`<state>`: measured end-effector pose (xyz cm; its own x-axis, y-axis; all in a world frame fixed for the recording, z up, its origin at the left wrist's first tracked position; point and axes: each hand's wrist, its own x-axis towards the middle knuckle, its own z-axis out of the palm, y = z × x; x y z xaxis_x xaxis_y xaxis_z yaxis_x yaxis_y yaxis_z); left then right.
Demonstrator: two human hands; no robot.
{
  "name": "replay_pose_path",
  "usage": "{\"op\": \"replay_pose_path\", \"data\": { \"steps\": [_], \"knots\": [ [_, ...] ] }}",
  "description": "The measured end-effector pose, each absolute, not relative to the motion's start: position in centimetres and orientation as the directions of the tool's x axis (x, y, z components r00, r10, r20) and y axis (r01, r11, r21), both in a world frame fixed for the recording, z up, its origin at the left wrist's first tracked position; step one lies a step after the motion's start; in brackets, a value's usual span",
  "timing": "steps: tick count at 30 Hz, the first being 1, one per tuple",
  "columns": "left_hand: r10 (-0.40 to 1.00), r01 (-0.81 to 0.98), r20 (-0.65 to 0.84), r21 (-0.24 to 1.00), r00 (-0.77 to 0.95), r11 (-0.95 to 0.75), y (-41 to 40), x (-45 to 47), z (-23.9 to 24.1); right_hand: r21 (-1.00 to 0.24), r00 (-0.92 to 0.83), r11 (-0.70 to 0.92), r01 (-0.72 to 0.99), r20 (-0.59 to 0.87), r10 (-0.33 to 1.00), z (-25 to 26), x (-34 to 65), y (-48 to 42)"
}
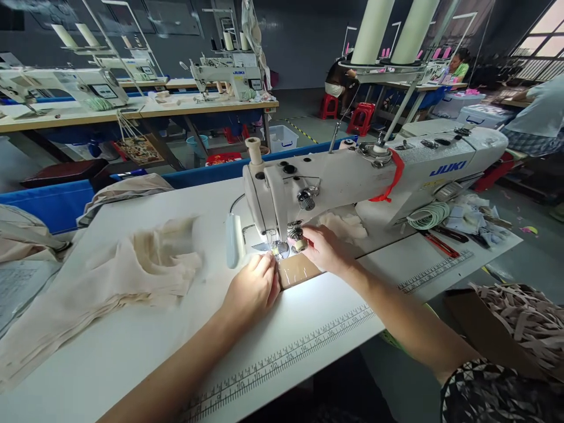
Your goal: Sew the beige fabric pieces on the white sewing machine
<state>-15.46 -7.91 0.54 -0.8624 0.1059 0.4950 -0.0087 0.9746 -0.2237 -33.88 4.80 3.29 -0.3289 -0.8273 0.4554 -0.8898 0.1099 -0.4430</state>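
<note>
A white JUKI sewing machine [326, 179] stands before me on the white table. My left hand [252, 281] is just left of the presser foot [280, 248], its thumb and fingertips pinched together; what they pinch is too small to make out. My right hand [324, 249] reaches in from the right beside the round tension knob [300, 243], its fingers curled toward the needle area. The knob and machine head partly hide those fingertips, and I cannot make out what they hold. Below both hands lies a brown plate [297, 271] on the machine bed.
Beige fabric pieces [118, 276] lie in a stack on the left. A light-blue-handled tool [231, 241] rests by the machine head. Red-handled scissors [440, 244] and a coil of green cord [428, 216] lie right. A printed ruler [282, 355] runs along the front edge. Other people sit farther back.
</note>
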Motion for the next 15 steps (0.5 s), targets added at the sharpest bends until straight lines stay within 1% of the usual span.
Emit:
{"op": "replay_pose_path", "data": {
  "steps": [5, 9, 13, 15],
  "knots": [
    [0.100, -0.003, 0.518, -0.194, -0.849, 0.981, -8.4, -15.8, 0.6, -0.397, -0.311, 0.127, -0.909, 0.441, -0.842, 2.8, -34.1, 4.5],
    [0.059, -0.018, 0.477, -0.157, -0.877, 0.987, -8.2, -15.7, 0.6, -0.350, -0.319, 0.161, -0.923, 0.458, -0.830, 2.6, -33.9, 4.4],
    [0.003, -0.035, 0.417, -0.084, -0.909, 0.996, -8.1, -15.7, 0.4, -0.319, -0.333, 0.194, -0.928, 0.475, -0.814, 2.4, -34.0, 4.7],
    [-0.032, -0.040, 0.375, -0.014, -0.926, 0.999, -8.4, -16.1, 0.6, -0.318, -0.324, 0.185, -0.930, 0.471, -0.820, 2.2, -34.1, 5.3]
  ]
}}
